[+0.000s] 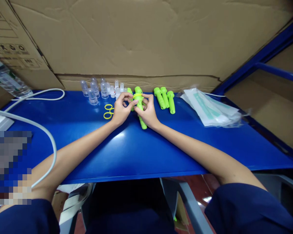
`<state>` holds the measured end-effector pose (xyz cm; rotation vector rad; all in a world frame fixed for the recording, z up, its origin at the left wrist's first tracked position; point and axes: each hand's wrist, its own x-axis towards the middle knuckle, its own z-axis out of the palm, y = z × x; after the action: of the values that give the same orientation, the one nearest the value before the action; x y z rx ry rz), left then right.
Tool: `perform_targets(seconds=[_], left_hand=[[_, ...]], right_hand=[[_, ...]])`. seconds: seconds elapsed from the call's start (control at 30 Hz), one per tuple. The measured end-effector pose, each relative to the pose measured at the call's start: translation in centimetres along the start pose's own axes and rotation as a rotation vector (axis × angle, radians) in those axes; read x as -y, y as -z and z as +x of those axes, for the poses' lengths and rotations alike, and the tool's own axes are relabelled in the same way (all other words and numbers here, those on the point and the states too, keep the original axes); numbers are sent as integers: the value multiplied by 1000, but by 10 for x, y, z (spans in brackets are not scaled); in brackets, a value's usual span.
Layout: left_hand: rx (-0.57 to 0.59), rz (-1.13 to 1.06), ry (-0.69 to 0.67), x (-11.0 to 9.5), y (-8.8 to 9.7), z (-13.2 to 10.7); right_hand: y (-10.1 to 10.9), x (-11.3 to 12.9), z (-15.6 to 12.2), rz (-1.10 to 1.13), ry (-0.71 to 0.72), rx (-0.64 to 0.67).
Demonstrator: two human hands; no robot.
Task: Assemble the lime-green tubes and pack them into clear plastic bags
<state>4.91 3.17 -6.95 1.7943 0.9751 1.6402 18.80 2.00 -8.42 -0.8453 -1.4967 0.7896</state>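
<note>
Over the blue table, both my hands work at a lime-green torch-shaped plastic tube, which tilts with its wide head away from me. A thin yellow ring sits around the tube just below that head. My left hand pinches at the ring's left side with thumb and index finger. My right hand is closed around the tube, its index finger touching the ring's right side. Loose yellow rings lie left of my left hand, partly hidden by it. Behind my hands, more green pieces are partly covered.
Clear plastic domed caps and small whitish caps stand at the back left. Several green tubes lie to the right, beside plastic-wrapped packets. A white cable loops over my left forearm. Cardboard walls the back.
</note>
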Motion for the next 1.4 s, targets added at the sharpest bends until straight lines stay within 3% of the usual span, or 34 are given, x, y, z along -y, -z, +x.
perform_targets(seconds=[0.4, 1.4], left_hand=[[15, 28, -51, -4, 2, 0], [30, -27, -31, -4, 2, 0]], right_hand=[[2, 6, 0, -23, -1, -17], [2, 1, 1, -29, 30, 4]])
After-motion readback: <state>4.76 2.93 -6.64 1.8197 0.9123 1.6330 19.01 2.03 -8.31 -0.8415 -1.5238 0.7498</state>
